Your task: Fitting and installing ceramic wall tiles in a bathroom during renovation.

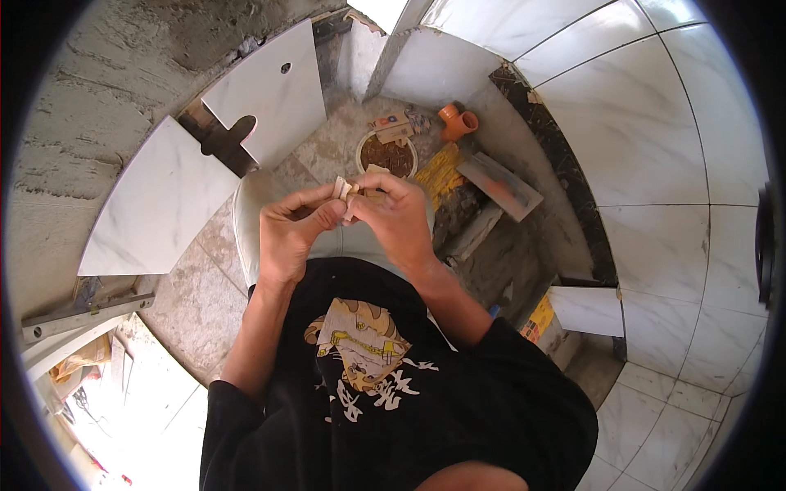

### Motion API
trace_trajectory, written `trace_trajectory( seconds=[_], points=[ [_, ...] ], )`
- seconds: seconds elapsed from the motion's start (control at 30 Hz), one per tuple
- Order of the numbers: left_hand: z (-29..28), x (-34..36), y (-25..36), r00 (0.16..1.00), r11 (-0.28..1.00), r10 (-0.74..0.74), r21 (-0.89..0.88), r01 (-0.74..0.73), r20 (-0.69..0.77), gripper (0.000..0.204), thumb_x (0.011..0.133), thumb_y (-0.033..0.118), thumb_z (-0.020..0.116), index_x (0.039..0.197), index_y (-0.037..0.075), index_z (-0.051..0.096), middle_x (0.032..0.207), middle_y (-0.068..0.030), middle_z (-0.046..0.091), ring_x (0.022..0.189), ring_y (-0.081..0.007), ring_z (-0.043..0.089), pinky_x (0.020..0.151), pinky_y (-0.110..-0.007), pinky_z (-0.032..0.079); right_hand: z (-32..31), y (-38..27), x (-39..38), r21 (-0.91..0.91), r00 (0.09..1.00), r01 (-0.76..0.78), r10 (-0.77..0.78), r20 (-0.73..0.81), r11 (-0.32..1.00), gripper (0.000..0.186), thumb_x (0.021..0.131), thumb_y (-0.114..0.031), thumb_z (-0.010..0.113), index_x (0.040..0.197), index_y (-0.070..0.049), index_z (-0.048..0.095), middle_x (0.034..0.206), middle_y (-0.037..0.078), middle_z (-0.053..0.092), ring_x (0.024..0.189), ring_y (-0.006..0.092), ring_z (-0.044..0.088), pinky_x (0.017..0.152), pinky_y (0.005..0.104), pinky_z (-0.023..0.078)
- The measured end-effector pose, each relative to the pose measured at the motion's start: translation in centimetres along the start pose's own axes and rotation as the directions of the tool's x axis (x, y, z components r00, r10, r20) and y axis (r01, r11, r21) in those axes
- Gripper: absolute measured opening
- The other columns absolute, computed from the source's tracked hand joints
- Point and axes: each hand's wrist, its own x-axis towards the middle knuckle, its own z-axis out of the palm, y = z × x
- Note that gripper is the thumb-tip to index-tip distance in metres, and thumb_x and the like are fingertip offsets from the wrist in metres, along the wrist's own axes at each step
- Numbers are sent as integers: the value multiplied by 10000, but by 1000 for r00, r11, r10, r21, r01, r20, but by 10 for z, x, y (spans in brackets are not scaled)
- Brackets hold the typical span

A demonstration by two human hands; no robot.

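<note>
Both of my hands are raised in front of my lap, fingers almost meeting. Between them is a small crumpled piece of beige paper or thin card (344, 191). My left hand (293, 222) pinches it with thumb and fingertips. From the other side, my right hand (395, 214) grips it too, its fingers curled and thumb pressed in. A pale edge also shows above the right fingers. Whether something small is wrapped inside, I cannot tell.
Beyond my hands are a round white-rimmed container (415, 155) with brown contents, a torn carton (391, 129) and an orange pipe fitting (457, 123). A grey rectangular slab (501, 186) lies at right. Cut white tiles (155, 204) cover the left wall; a metal level (90, 317) lies below.
</note>
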Motion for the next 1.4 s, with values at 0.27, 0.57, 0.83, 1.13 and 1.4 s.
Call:
trace_trajectory(
  seconds=[0.27,0.57,0.83,1.13,1.4],
  points=[
    [-7,1,-7,1000,994,10,113,-10,-3,258,871,68,696,1093,-59,665,889,-112,707,798,-152,660,726,-266,538,-3,2,2,20,1000,-6,6,-1,1000,134,798,25,662,925,65,654,825,59,661,694,91,620,607,227,507],
    [-11,-1,-9,997,995,-78,-67,78,6,230,906,169,672,1047,-9,704,900,-82,710,782,-140,647,720,-245,514,2,-12,4,-119,995,-76,82,48,990,166,819,25,672,973,77,635,860,82,652,768,116,632,666,250,544],
    [-13,-7,-6,998,998,54,42,-54,16,212,891,164,692,1019,-3,719,857,-78,703,760,-128,629,721,-255,518,7,-14,6,-192,997,22,-8,72,981,125,827,18,671,938,64,637,852,65,663,770,82,627,679,244,561],
    [-13,-8,-2,996,975,86,204,-86,8,211,903,103,671,1048,-49,687,859,-89,696,761,-128,643,726,-259,534,10,-10,2,-280,996,76,-62,56,957,86,822,-11,698,855,24,626,786,34,666,721,47,605,604,204,498],
    [-9,-12,0,992,977,126,171,-129,31,185,919,56,631,1047,-70,675,894,-104,696,796,-134,648,744,-266,538,21,-14,-1,-361,978,183,-206,-25,914,126,799,-24,713,795,32,600,696,47,646,655,47,594,548,220,490]
  ],
)
